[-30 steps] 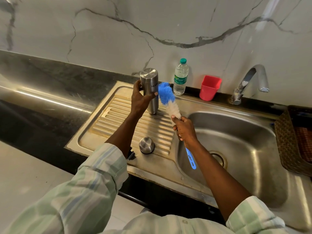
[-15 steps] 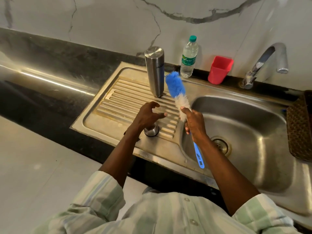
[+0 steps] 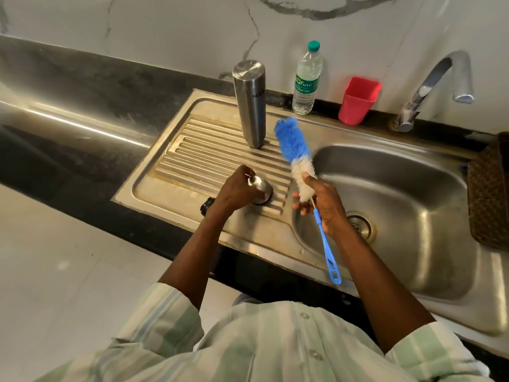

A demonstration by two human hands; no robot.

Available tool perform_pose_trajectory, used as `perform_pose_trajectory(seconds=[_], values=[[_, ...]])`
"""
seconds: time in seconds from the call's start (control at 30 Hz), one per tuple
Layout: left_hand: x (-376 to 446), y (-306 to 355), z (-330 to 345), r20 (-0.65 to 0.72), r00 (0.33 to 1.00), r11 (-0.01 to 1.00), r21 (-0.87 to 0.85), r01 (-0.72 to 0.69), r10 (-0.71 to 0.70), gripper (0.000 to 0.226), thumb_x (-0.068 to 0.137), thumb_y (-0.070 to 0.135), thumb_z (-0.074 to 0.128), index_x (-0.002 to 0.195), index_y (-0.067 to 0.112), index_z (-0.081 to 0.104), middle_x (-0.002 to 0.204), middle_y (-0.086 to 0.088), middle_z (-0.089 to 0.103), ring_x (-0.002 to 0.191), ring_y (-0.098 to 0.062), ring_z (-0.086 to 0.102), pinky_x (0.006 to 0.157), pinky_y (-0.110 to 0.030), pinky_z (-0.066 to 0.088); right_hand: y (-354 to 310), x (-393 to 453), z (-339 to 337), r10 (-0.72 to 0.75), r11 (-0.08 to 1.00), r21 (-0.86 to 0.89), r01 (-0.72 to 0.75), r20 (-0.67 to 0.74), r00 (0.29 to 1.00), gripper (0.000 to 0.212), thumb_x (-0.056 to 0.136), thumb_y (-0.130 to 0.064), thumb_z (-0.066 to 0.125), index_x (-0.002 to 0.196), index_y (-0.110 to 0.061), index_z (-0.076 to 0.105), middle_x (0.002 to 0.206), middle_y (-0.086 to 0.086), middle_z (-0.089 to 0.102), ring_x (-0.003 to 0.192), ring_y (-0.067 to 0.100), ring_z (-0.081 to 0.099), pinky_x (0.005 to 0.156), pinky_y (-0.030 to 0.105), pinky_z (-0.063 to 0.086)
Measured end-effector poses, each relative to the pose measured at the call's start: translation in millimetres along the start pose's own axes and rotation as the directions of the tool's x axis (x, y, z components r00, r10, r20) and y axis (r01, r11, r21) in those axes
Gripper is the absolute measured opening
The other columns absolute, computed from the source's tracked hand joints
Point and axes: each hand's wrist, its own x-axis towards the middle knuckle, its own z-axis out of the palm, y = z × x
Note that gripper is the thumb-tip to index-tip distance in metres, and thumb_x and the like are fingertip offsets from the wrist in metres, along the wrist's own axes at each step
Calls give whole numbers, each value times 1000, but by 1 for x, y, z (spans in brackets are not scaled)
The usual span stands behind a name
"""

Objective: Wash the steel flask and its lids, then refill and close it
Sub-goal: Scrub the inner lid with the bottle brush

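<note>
While the steel flask (image 3: 249, 106) stands inverted on the ribbed drainboard (image 3: 198, 158) of the worktop, well clear of both hands, I judge the step in hand to be lifting the steel lid (image 3: 260, 190) for scrubbing. My left hand (image 3: 237, 190) arches over that lid, its grip curled round the dome, wrist low above the ribs. I would raise it squarely and carry it over the sink basin (image 3: 399, 188) before brushing. My right hand (image 3: 323, 204) holds the bottle brush (image 3: 298, 161) in a closed grip just below the bristles, blue head tilted up-left, handle trailing toward me.
</note>
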Motion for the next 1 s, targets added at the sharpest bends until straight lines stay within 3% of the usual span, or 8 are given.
perform_pose_trajectory(seconds=[0.07, 0.13, 0.23, 0.3, 0.43, 0.6, 0.8, 1.0], values=[[3, 3, 8, 41, 999, 937, -347, 30, -17, 53, 69, 24, 87, 113, 14, 60, 102, -5, 67, 90, -23, 65, 74, -36, 56, -3, 0, -5, -7, 997, 77, 5, 24, 1000, 28, 90, -17, 63, 113, -2, 60, 92, 18, 70, 68, 29, 70, 52, 29, 52], [5, 7, 19, 101, 995, 806, -586, 80, -25, 43, 75, 28, 83, 111, 13, 65, 99, -7, 71, 91, -24, 67, 78, -37, 58, -6, -1, -11, -33, 999, 35, 33, -13, 999, 26, 85, -4, 62, 111, -4, 55, 97, 17, 69, 70, 29, 71, 56, 32, 53], [11, 17, 33, 237, 968, 506, -826, 246, -84, 20, 93, 31, 68, 95, 10, 66, 84, -7, 69, 86, -24, 67, 82, -42, 56, -11, -6, -21, -80, 990, -130, 62, -134, 988, 27, 83, 0, 61, 105, -9, 48, 93, 15, 66, 53, 22, 60, 45, 27, 40], [19, 25, 40, 283, 950, 357, -880, 313, -133, 27, 96, 37, 63, 84, 14, 57, 77, -9, 70, 79, -26, 70, 77, -43, 58, -12, -10, -30, -138, 963, -256, 87, -188, 972, 26, 84, -12, 65, 104, -13, 50, 92, 10, 65, 51, 19, 52, 43, 25, 36], [39, 42, 50, 277, 933, 339, -876, 344, -231, 49, 92, 53, 63, 117, 11, 55, 106, -18, 69, 84, -30, 70, 74, -40, 60, -13, -24, -38, -282, 858, -481, 182, -144, 949, 26, 87, -37, 69, 107, -23, 59, 89, -3, 66, 60, 14, 57, 52, 31, 48], [56, 67, 55, 272, 946, 297, -902, 314, -175, 49, 94, 55, 58, 111, 10, 68, 104, -12, 73, 96, -27, 69, 101, -44, 52, -13, -35, -30, -400, 639, -739, 213, -83, 913, 34, 90, -40, 66, 118, -21, 64, 100, 0, 70, 85, 18, 63, 65, 27, 42], [64, 83, 57, 197, 975, 262, -940, 218, -106, 44, 102, 47, 49, 96, 9, 69, 90, -10, 75, 77, -23, 71, 77, -37, 54, -22, -27, -26, -493, 355, -918, 178, -21, 870, 40, 95, -45, 53, 126, -21, 57, 116, 7, 65, 102, 31, 60, 80, 35, 48], [80, 80, 52, 154, 977, 252, -949, 187, -145, 58, 94, 54, 59, 122, 2, 62, 118, -20, 70, 108, -35, 69, 95, -52, 55, -22, -28, -22, -454, 328, -932, 151, -15, 891, 40, 95, -45, 51, 126, -21, 55, 117, 6, 64, 101, 30, 60, 80, 36, 48]])
